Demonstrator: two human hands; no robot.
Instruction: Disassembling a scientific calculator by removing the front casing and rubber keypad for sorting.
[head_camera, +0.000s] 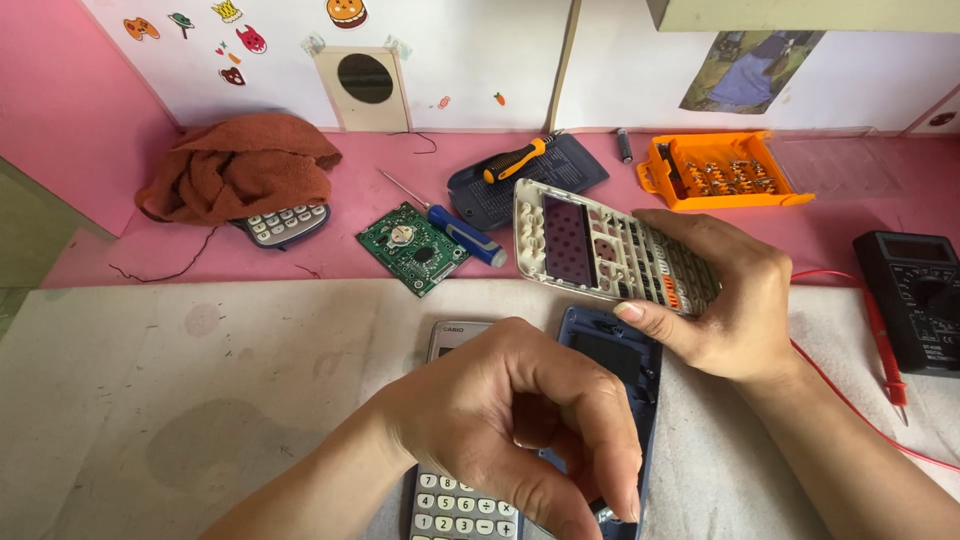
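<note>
Calculator back shell (620, 365), blue, flat on the table (200, 400) beside a grey calculator (455, 500), pinched by left hand (520, 420); right hand (735, 300) gripping lifted keypad front (600, 250); disassembly step, next needing careful separation; circuit board (412, 247), screwdrivers farther back.

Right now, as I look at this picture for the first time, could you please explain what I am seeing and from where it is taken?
One camera sits on a person's head and looks down at their own two bare hands above a work table.

The right hand holds up a pale calculator front shell, its inner side showing. The left hand has its fingers curled, with the tips on a blue calculator back half lying on the table. Beside that lies a whole grey calculator.

Further back you see a green circuit board, a blue screwdriver, an orange bit box, a brown cloth and a black multimeter.
</note>
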